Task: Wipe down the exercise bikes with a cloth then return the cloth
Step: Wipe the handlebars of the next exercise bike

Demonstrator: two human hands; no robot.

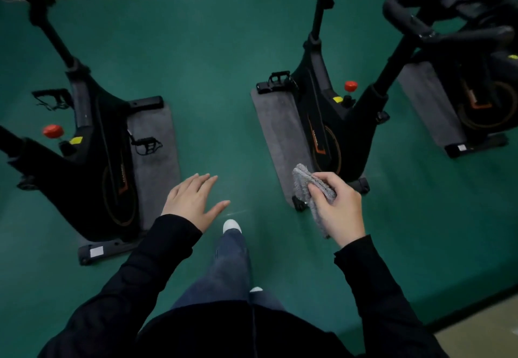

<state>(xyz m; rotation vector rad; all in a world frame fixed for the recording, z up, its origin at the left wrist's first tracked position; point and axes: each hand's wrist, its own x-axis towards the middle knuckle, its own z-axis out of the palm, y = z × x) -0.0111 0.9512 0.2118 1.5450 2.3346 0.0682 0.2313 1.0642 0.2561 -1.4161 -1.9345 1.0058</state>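
1. Three exercise bikes stand on the green floor (213, 77): left bike (98, 147), middle bike (330, 122), right bike (476, 91), each on a grey mat.
2. The cloth (304, 186) is in the right hand (336, 209). The grip is clamped on it, thumb over the top fold and fingers curled round. It is bunched, with one end poking up-left and the rest hanging below the hand.
3. The left hand (190, 200) has its fingers spread and straight. It holds nothing and hovers over the floor between the left and middle bikes.
4. Key relation: the middle bike lies just ahead of the cloth hand and slightly to its right. The bike's long axis runs away from the person, flywheel end nearest. The right hand is clearly the nearer one, so I judge that bike the next to reach.
5. The empty hand is nearer the left bike.
6. The blurred handlebars (414, 21) seem to rise from the middle bike.
7. Hard to make out: the left bike's top is cut off at the corner and the right bike is cut by the frame edge. I cannot tell which bikes are already wiped, and the cloth's return spot is not in view.
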